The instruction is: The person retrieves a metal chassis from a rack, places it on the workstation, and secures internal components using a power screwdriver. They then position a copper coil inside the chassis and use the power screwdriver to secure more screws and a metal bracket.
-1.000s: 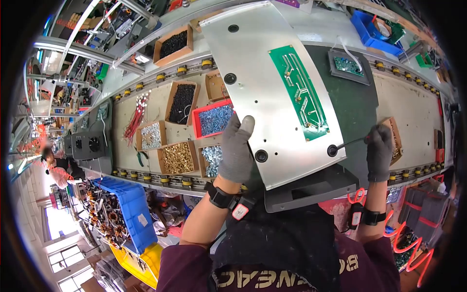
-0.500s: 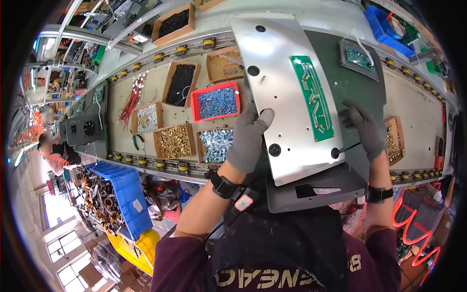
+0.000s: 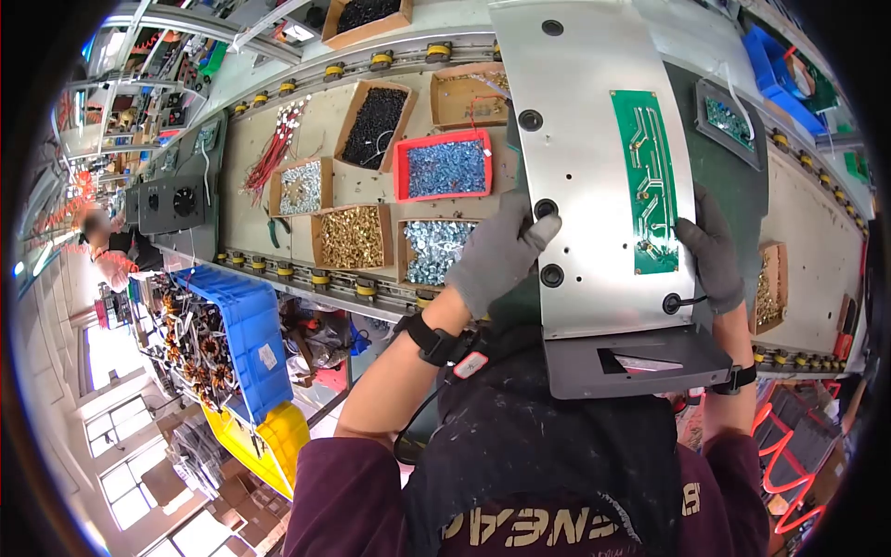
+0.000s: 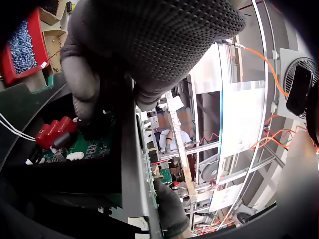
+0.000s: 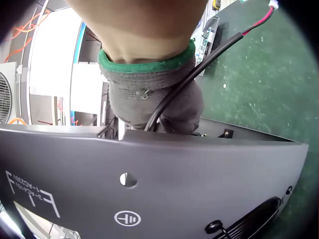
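Observation:
A silver metal chassis plate (image 3: 594, 148) with a green circuit board (image 3: 652, 181) on it stands tilted up over the green mat (image 3: 742, 200). My gloved left hand (image 3: 520, 237) grips its left edge, thumb on the face near a black grommet (image 3: 546, 208). My gloved right hand (image 3: 701, 237) grips the right edge beside the board. A black cable (image 3: 685, 302) leaves a grommet low on the plate. The dark grey front panel (image 3: 640, 362) hangs toward me. In the left wrist view my left hand (image 4: 114, 74) curls round the plate's edge above red parts (image 4: 55, 132). The right wrist view has my right hand (image 5: 149, 104), the cable (image 5: 209, 55) and the panel (image 5: 149, 184).
Left of the chassis stand a red tray of screws (image 3: 445, 167), boxes of brass parts (image 3: 351, 237), silver nuts (image 3: 434, 251) and black screws (image 3: 374, 111). A small board in a tray (image 3: 729, 116) lies behind. A box of brass parts (image 3: 768, 288) sits right. Blue bin (image 3: 246, 334) below the conveyor.
My right hand let go of the black cable's end and moved up to grip the plate's right edge. The chassis swung more upright and my left hand slid along its left edge.

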`<state>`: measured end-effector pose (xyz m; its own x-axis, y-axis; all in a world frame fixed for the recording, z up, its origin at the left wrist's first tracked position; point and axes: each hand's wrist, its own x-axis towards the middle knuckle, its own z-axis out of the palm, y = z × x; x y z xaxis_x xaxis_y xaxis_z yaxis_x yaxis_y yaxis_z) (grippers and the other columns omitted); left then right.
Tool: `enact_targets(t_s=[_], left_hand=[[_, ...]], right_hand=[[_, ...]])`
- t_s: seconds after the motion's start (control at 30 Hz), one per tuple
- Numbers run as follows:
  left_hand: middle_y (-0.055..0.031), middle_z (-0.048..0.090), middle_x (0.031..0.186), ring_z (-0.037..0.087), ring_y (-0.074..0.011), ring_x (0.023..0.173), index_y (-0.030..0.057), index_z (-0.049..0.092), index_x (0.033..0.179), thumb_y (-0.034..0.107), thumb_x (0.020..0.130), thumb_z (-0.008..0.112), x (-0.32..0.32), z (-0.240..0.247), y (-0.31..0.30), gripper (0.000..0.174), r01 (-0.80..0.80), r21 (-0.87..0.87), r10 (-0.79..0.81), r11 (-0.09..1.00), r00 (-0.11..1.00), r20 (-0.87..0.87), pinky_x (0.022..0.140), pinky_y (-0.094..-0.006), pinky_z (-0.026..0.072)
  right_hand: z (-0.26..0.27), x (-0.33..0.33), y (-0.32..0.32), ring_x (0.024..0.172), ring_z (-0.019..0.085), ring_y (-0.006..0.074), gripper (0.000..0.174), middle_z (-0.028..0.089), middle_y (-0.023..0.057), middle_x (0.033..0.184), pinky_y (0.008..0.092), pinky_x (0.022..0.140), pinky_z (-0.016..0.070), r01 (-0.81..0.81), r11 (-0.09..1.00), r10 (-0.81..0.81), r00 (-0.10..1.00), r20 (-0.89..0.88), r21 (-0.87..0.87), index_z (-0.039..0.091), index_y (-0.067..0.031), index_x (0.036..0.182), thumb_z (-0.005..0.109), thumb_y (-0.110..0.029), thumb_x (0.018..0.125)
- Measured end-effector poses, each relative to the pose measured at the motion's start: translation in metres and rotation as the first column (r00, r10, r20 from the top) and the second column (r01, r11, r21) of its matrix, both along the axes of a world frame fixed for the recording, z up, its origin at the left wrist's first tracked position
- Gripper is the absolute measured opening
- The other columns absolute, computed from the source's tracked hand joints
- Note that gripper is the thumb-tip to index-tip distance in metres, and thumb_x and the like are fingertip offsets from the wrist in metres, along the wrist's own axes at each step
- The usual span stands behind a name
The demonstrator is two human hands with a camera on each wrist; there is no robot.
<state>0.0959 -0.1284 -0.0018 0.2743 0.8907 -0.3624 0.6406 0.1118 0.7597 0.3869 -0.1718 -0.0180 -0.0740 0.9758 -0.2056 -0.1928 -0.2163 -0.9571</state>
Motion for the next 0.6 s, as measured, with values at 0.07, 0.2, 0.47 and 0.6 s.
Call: enact_targets(t_s=[0.07, 0.2, 0.47, 0.6], left_hand=[[-0.0092, 0.059, 0.065, 0.062, -0.0169, 0.057, -0.0002, 0.057, 0.096, 0.039, 0.092, 0.058, -0.005, 0.003, -0.004, 0.04, 0.012, -0.322, 0.039, 0.947, 0.988, 0.152, 0.052, -0.032, 0.0474], [-0.0037, 0.059, 0.074, 0.058, -0.0082, 0.056, 0.0, 0.056, 0.105, 0.038, 0.094, 0.055, -0.011, -0.001, -0.012, 0.04, 0.137, -0.465, -0.001, 0.875, 0.96, 0.281, 0.05, -0.0204, 0.047], [-0.0052, 0.06, 0.084, 0.061, -0.0102, 0.066, -0.0014, 0.055, 0.11, 0.044, 0.094, 0.052, -0.015, 0.004, -0.007, 0.048, 0.217, -0.468, -0.05, 0.857, 0.938, 0.342, 0.056, -0.0219, 0.0496], [-0.0056, 0.062, 0.081, 0.061, -0.0115, 0.064, -0.0019, 0.056, 0.111, 0.045, 0.093, 0.052, -0.013, 0.008, -0.008, 0.051, 0.243, -0.45, -0.048, 0.859, 0.915, 0.401, 0.056, -0.0232, 0.0494]], right_hand=[[0.001, 0.0, -0.003, 0.111, 0.052, 0.0174, 0.069, 0.052, 0.0154, 0.123, 0.0294, 0.095, 0.0415, 0.002, 1.0, -0.004, 0.998, 0.058, 0.022, 0.034, 0.009, 0.134, 0.067, -0.027, 0.086], [0.013, 0.0, -0.013, 0.11, 0.051, 0.0171, 0.066, 0.052, 0.0152, 0.123, 0.0301, 0.095, 0.0407, -0.013, 1.0, 0.015, 0.996, 0.089, -0.02, 0.035, 0.0086, 0.133, 0.065, -0.028, 0.087], [-0.006, 0.0, -0.024, 0.095, 0.055, 0.0136, 0.051, 0.057, 0.0089, 0.109, 0.0273, 0.084, 0.0446, -0.018, 1.0, 0.025, 0.949, 0.315, -0.024, 0.04, 0.0037, 0.133, 0.054, -0.022, 0.091], [0.007, -0.002, -0.028, 0.077, 0.053, 0.0082, 0.046, 0.058, 0.0022, 0.092, 0.0228, 0.067, 0.0441, 0.049, 0.982, 0.028, 0.919, 0.392, -0.185, 0.045, 0.0002, 0.131, 0.053, -0.024, 0.092]])
